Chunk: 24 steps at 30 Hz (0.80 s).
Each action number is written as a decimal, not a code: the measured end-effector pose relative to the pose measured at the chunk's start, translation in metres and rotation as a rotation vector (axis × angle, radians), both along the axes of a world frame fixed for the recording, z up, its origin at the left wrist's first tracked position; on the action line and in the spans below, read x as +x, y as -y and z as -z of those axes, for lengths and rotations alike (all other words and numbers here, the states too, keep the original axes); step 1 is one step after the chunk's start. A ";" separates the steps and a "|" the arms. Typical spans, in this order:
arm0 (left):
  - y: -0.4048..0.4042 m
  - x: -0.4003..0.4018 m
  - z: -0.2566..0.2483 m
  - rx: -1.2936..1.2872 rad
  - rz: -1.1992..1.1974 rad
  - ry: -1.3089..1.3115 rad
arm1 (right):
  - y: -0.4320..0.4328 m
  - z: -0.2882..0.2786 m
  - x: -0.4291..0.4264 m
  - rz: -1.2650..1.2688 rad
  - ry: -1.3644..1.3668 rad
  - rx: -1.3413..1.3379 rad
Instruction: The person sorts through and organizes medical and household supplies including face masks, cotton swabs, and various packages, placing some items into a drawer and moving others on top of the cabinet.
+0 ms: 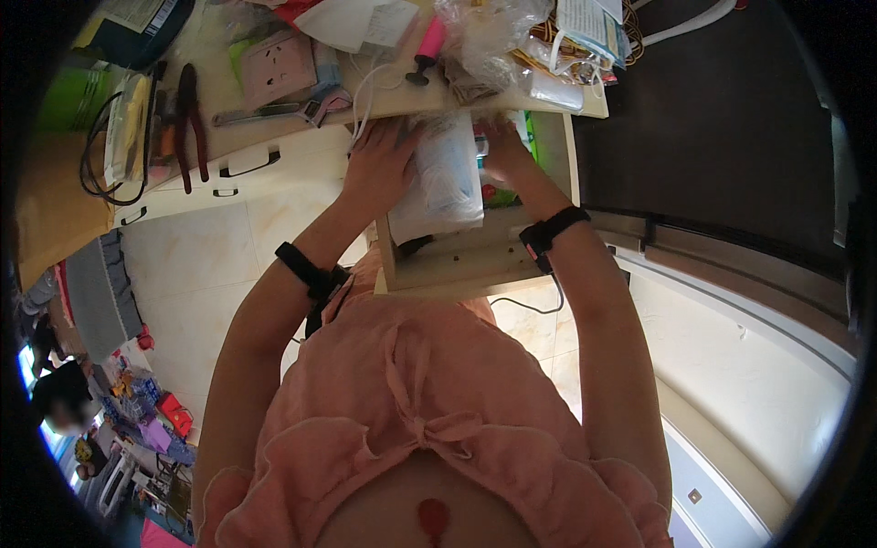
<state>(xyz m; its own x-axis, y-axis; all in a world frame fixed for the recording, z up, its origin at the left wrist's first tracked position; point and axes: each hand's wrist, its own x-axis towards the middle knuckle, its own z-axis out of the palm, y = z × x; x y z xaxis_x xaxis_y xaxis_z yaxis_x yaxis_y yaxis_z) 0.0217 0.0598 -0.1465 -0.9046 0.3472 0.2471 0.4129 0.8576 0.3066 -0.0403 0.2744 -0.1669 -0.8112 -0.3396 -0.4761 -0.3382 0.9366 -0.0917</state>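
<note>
An open wooden drawer (473, 270) juts out below the desk edge, in front of my body. A white plastic-wrapped packet (445, 175) lies in it, reaching back towards the desk. My left hand (380, 161) is at the packet's left side, over the drawer's left wall, its thumb against the plastic. Whether it grips the packet is unclear. My right hand (505, 151) reaches into the drawer right of the packet. Its fingertips are hidden among the contents, beside a green package (533, 140). Below it shows a green and red item (499, 196).
Pliers (188, 127), an adjustable wrench (288, 113), a pink wall socket (277, 68) and a pink hand pump (428, 48) lie on the desk. Clear plastic bags (493, 34) crowd its edge. A dark panel (692, 116) stands at the right. A blurred person (65, 397) is far left.
</note>
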 end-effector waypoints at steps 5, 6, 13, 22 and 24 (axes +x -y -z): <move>0.004 -0.003 0.004 0.067 0.008 0.066 | -0.030 -0.007 0.002 -0.027 -0.036 -0.323; 0.008 -0.002 0.004 0.103 0.021 0.019 | -0.031 -0.030 0.015 -0.026 -0.076 -0.311; 0.064 0.020 -0.079 0.358 0.091 0.169 | 0.013 -0.172 0.038 0.194 0.232 -0.542; 0.163 -0.044 -0.103 -0.018 -0.003 -0.147 | 0.085 -0.170 0.038 -0.005 -0.081 -0.741; 0.170 -0.045 -0.102 -0.053 0.039 -0.140 | 0.089 -0.170 0.043 -0.012 -0.110 -0.736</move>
<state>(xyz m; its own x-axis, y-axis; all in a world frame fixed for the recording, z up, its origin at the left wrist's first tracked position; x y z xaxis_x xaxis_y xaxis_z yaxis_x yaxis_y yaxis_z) -0.0228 -0.1102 -0.0444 -0.8481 0.3976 0.3502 0.4820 0.8534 0.1983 0.0024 0.1857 0.0030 -0.8353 -0.5484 -0.0388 -0.3912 0.6425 -0.6590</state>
